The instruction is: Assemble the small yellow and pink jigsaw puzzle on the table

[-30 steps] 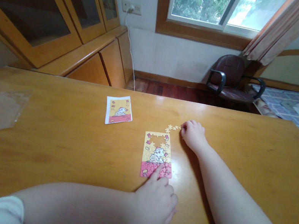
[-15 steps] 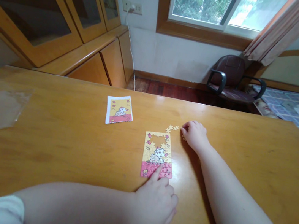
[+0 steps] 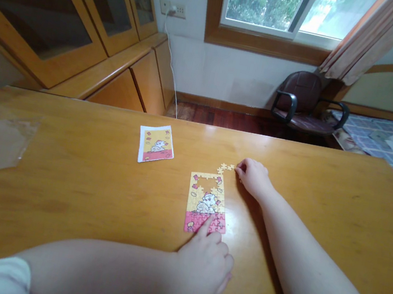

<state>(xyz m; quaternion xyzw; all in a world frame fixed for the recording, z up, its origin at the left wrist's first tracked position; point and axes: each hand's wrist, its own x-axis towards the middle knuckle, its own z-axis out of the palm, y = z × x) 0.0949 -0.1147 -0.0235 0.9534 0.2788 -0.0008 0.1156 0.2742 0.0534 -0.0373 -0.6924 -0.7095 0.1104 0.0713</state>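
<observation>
A jigsaw puzzle (image 3: 196, 203), yellow above and pink below with a white cartoon animal, lies on the table with a gap near its top. My left hand (image 3: 204, 265) rests at its lower edge, the index finger stretched out onto the pink part and the other fingers curled, holding nothing. Beyond the puzzle's upper right corner lie several loose yellow puzzle pieces (image 3: 224, 166). Just right of them my right hand (image 3: 254, 176) is down at the table, thumb and fingers pinched on a puzzle piece that is mostly hidden.
A picture card (image 3: 158, 146) with the same design lies left of and beyond the puzzle. On the wooden table's (image 3: 97, 190) left side is a clear plastic bag (image 3: 0, 140). Past the far edge stand a cabinet (image 3: 79, 76) and an office chair (image 3: 299, 99).
My right hand has shifted very slightly left, toward the loose pieces, its fingers still pinched. My left hand and the puzzle hold their places.
</observation>
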